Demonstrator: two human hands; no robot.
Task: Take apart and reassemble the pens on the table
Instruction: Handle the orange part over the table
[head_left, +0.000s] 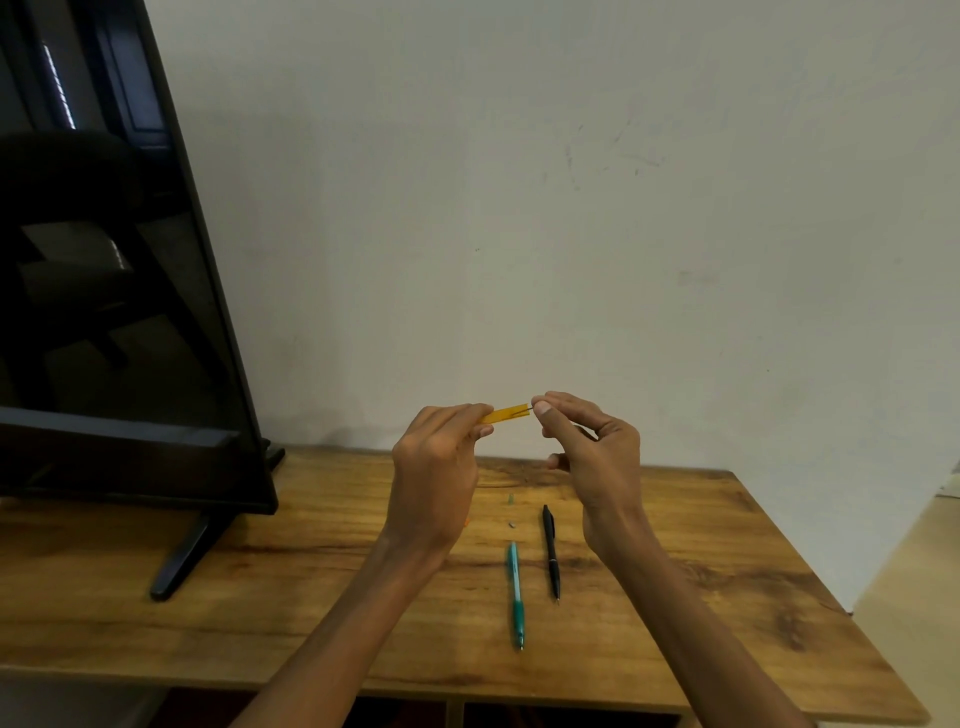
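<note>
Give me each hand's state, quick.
Left hand: holding the yellow pen barrel.
Right hand: pinching something thin at the barrel's end.

A dark monitor (119, 291) stands at the wooden table's (727, 561) left end — pale wall (571, 208) behind.

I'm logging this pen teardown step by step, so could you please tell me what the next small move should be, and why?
Probably draw the right hand slowly rightward: its fingers pinch something thin at the open end of the yellow pen barrel, which the left hand holds level above the table.
</note>
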